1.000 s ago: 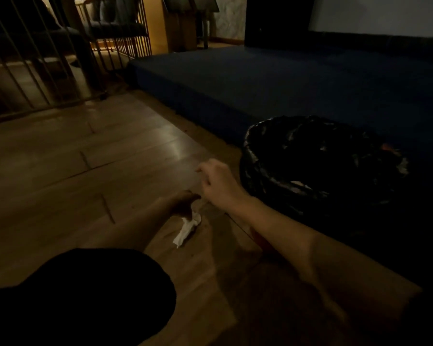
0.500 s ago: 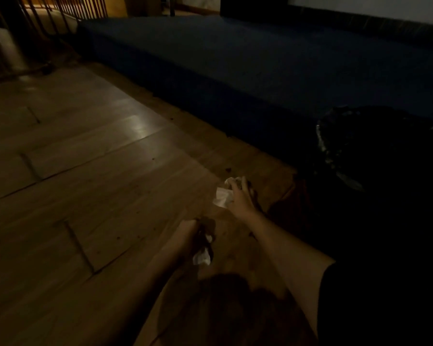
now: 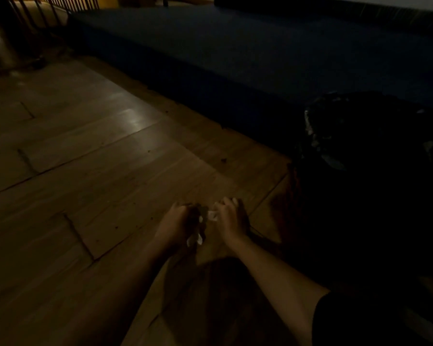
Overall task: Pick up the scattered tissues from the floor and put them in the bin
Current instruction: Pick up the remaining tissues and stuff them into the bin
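My left hand (image 3: 176, 224) is closed around a crumpled white tissue (image 3: 194, 239), whose end pokes out below the fist. My right hand (image 3: 229, 218) sits close beside it, fingers curled on a second white tissue (image 3: 213, 215). Both hands hover low over the wooden floor (image 3: 98, 171), almost touching each other. The bin (image 3: 318, 136), lined with a black bag, stands to the right of my hands in deep shadow; its inside is too dark to read.
A dark blue raised platform (image 3: 235, 58) runs along the far side of the floor, right behind the bin. Metal railings (image 3: 35, 11) stand at the top left. The room is dim, and my shadow covers the floor near me.
My two hands have come together, the right one moving down and left toward the left fist. Each still holds its tissue. The camera view has shifted slightly.
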The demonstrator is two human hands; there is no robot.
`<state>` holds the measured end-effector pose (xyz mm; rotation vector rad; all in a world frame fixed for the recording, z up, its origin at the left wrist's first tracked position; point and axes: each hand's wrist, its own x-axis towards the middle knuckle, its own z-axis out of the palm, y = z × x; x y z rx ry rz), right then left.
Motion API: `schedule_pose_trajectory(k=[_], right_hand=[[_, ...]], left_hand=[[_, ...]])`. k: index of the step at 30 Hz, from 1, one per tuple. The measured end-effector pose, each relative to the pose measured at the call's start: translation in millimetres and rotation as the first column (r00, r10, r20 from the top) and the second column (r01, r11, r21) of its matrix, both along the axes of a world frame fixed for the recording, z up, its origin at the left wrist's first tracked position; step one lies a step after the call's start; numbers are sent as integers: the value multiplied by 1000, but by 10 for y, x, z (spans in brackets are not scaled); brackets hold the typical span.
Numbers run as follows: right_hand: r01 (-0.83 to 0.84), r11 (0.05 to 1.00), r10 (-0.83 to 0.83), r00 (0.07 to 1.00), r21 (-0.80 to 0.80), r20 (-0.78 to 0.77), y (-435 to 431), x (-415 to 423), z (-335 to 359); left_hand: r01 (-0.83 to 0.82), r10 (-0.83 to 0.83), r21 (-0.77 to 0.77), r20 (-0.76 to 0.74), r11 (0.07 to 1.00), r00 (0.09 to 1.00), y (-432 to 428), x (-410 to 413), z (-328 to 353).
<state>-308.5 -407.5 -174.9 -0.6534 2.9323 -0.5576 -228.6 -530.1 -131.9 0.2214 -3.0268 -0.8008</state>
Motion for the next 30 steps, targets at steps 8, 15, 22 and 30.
schedule_pose_trajectory(k=[8,15,22,30], right_hand=[[2,925,52,990,-381,134,358,688,830],[-82,803,93,996,-590,-11,969,734,2590],[164,839,-146,986,-519,76,2075,13,3179],[194,956,-77,890,-221,450,3086,-181,3037]], left_hand=[[-257,257,42,-1,966,966,460,173,773],[-294,327,150,-303,944,895,1063,121,2209],[-181,248,252,-268,951,931,2068,-397,3036],[-88,49,159,232,983,971,2710,-418,2722]])
